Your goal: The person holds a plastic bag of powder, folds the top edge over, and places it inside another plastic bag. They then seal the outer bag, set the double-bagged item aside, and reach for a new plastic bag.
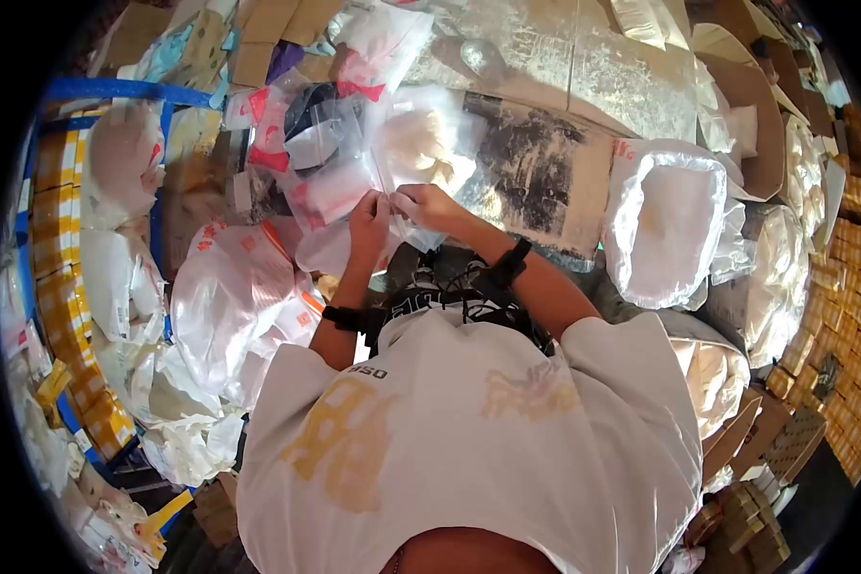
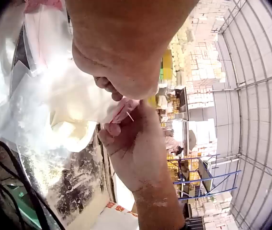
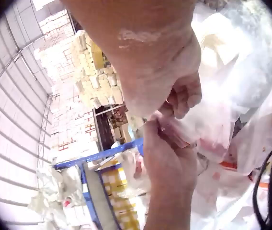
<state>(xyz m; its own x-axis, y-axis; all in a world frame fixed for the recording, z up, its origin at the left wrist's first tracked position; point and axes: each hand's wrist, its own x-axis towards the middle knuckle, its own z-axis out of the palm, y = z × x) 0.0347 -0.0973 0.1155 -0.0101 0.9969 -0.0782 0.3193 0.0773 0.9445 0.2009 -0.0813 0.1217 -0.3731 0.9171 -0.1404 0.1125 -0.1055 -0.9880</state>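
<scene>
My left hand (image 1: 369, 222) and right hand (image 1: 427, 208) meet in front of my body, fingers curled close together. Between them they pinch the edge of a thin clear plastic bag (image 1: 340, 191) with pinkish-red parts. In the left wrist view the bag's pink edge (image 2: 123, 110) shows between the fingertips, and the right wrist view has its pink film (image 3: 174, 134) above my left hand (image 3: 170, 163). Just beyond my hands lies a bag of pale contents (image 1: 416, 148). Light powder dusts my right hand (image 2: 141, 148) and its wrist.
A dusty cardboard sheet (image 1: 545, 172) lies to the front right. Right of it stands a box lined with clear plastic (image 1: 665, 225). Large plastic bags (image 1: 234, 297) fill the left side, beside a blue metal frame (image 1: 124, 89). Stacked cartons (image 1: 837, 325) stand far right.
</scene>
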